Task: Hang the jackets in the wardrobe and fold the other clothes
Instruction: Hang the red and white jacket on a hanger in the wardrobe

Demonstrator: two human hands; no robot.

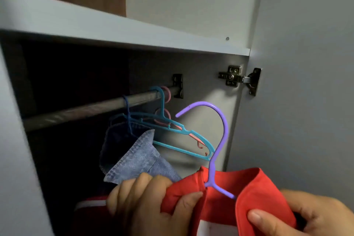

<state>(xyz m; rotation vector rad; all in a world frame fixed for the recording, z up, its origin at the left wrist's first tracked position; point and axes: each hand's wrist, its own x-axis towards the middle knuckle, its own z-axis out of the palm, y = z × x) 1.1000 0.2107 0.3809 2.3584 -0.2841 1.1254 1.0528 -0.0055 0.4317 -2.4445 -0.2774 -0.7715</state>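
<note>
The jacket (216, 207) is pinched at its collar by the left hand (141, 203) and right hand (316, 214). The rod (86, 109) lies up-left of the hanger (203, 103), whose hook opens toward it.

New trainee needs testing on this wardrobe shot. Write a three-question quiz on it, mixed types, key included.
1. True or false: the purple hanger already hangs on the rail.
2. The left hand grips: A) the red jacket, B) the rail, C) nothing?
3. Which garment already hangs from the rail?
Key: 1 false, the purple hanger is off the rail; 2 A; 3 the denim jacket.
</note>
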